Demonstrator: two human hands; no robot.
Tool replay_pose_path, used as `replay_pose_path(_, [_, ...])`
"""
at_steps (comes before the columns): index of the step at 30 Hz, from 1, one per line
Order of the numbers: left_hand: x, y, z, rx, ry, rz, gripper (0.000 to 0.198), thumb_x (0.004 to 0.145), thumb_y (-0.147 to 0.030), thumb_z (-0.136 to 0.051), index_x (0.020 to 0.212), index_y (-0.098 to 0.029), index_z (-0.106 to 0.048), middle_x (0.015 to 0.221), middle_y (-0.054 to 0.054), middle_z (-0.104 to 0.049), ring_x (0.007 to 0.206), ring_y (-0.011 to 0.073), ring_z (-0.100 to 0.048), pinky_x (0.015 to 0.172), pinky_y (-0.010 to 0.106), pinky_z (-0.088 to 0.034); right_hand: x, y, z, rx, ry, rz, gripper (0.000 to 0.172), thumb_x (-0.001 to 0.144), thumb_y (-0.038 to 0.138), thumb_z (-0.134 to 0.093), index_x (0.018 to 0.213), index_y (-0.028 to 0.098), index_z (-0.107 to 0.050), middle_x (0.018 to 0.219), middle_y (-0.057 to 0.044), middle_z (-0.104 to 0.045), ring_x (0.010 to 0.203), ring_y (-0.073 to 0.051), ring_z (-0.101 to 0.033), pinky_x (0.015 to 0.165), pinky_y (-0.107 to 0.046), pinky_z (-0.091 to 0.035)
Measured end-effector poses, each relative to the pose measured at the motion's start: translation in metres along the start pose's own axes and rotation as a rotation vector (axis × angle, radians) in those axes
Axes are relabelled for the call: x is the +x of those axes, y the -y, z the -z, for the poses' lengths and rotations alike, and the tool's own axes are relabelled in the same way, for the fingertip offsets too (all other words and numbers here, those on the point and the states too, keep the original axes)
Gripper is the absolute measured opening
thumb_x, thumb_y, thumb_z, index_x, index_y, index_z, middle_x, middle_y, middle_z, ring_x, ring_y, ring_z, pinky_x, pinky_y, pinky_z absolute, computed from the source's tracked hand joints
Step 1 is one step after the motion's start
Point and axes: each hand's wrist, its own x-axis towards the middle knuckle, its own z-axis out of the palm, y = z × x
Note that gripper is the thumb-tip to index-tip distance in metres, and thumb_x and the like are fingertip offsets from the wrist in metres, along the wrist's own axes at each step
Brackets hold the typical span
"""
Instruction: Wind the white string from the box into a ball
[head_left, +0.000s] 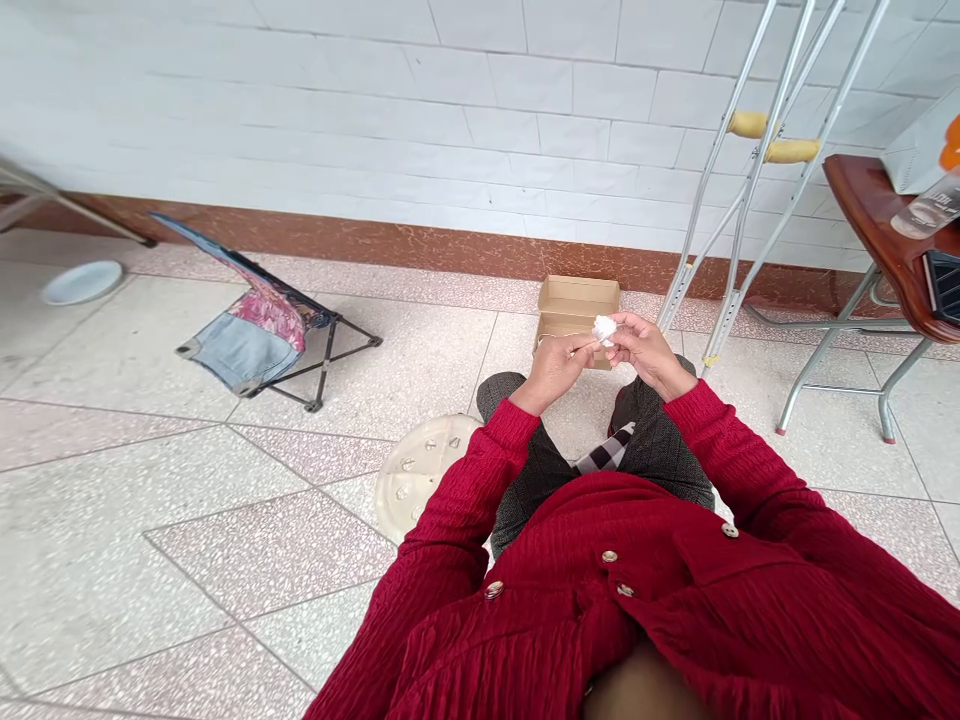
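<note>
Head view: both hands, left hand [553, 368] and right hand [646, 352], pinch a white wad [604, 328].

We take this for a plain room or covered porch of a home. The speckled terrazzo floor [150, 470] is laid in large slabs with pinkish diagonal bands, and the white tiled wall [450, 110] ends in a brown speckled skirting band [420, 245]. Household things lie about: a low folding camp chair of patterned fabric on a black frame [262, 325], a pale round dish [82, 282] on the floor, a cream plastic stool top [420, 475], an open brown cardboard box [576, 300], and 2 aluminium crutches with yellow grips [757, 150] leaning on the wall. At right stands a dark wooden desk on grey metal legs [862, 195].
</note>
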Motion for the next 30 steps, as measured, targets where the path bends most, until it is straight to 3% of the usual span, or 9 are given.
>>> replay_pose_path(3, [-0.006,0.003,0.000,0.005,0.002,-0.015,0.040,0.100,-0.042,-0.053,0.075,-0.017,-0.072,0.073,0.002,-0.070,0.070,0.0148,-0.060,0.074,0.027,-0.045,0.003,-0.001,0.000,0.030,-0.064,-0.022,0.035,0.065,0.026,-0.079,0.095,0.020,-0.063,0.067,0.005,-0.065,0.053,-0.009,-0.060,0.047,-0.019,-0.048])
replay_pose_path(7, [-0.014,0.011,-0.003,0.021,0.052,-0.027,0.042,0.101,-0.037,-0.051,0.069,-0.017,-0.069,0.072,0.000,-0.068,0.070,0.0137,-0.059,0.074,0.026,-0.043,0.003,0.002,-0.004,0.016,-0.137,0.061,0.034,0.068,0.028,-0.080,0.098,0.020,-0.067,0.073,0.004,-0.067,0.045,-0.003,-0.045,0.038,-0.018,-0.026])
replay_pose_path(9, [-0.014,0.018,-0.003,0.051,0.061,0.004,0.040,0.100,-0.036,-0.051,0.070,-0.017,-0.070,0.069,0.000,-0.067,0.067,0.0137,-0.058,0.071,0.025,-0.042,-0.002,0.004,-0.007,0.004,-0.068,0.079,0.035,0.068,0.030,-0.081,0.100,0.019,-0.069,0.072,0.004,-0.067,0.043,-0.003,-0.041,0.038,-0.018,-0.023])
replay_pose_path(13, [-0.001,0.030,0.005,0.202,0.064,0.045,0.029,0.095,-0.024,-0.053,0.076,-0.016,-0.075,0.069,0.001,-0.069,0.065,0.0157,-0.058,0.066,0.025,-0.039,-0.013,0.006,-0.009,-0.090,0.202,0.009,0.036,0.064,0.029,-0.085,0.096,0.016,-0.072,0.069,0.002,-0.070,0.044,-0.005,-0.052,0.040,-0.017,-0.030])
replay_pose_path(17, [0.023,0.019,0.021,0.414,0.137,-0.130,0.027,0.095,-0.028,-0.058,0.077,-0.020,-0.076,0.077,0.004,-0.074,0.073,0.0187,-0.062,0.068,0.028,-0.039,-0.009,0.004,-0.001,-0.214,0.342,-0.112,0.032,0.063,0.027,-0.084,0.090,0.016,-0.073,0.060,0.002,-0.068,0.042,-0.009,-0.056,0.040,-0.019,-0.039])
replay_pose_path(19, [0.034,0.007,0.026,0.569,0.159,-0.203,0.030,0.096,-0.030,-0.059,0.073,-0.019,-0.075,0.076,0.007,-0.073,0.072,0.0203,-0.061,0.070,0.030,-0.040,0.000,-0.001,0.003,-0.260,0.289,-0.109,0.029,0.060,0.024,-0.083,0.085,0.015,-0.072,0.055,0.003,-0.067,0.040,-0.009,-0.056,0.038,-0.019,-0.039])
replay_pose_path(24, [0.038,-0.021,0.021,0.828,0.103,-0.257,0.035,0.100,-0.032,-0.054,0.080,-0.015,-0.077,0.072,0.010,-0.071,0.070,0.0227,-0.061,0.072,0.034,-0.042,0.019,-0.016,0.008,-0.172,-0.138,0.149,0.026,0.059,0.024,-0.081,0.074,0.019,-0.062,0.052,0.004,-0.064,0.041,-0.009,-0.057,0.040,-0.018,-0.043])
replay_pose_path(30, [0.019,-0.025,0.008,0.918,0.017,-0.242,0.034,0.105,-0.027,-0.046,0.091,-0.014,-0.075,0.079,0.011,-0.073,0.073,0.0236,-0.064,0.072,0.035,-0.045,0.024,-0.029,0.002,-0.106,-0.188,0.232,0.030,0.060,0.028,-0.080,0.077,0.021,-0.057,0.051,0.008,-0.061,0.039,-0.010,-0.057,0.039,-0.019,-0.043])
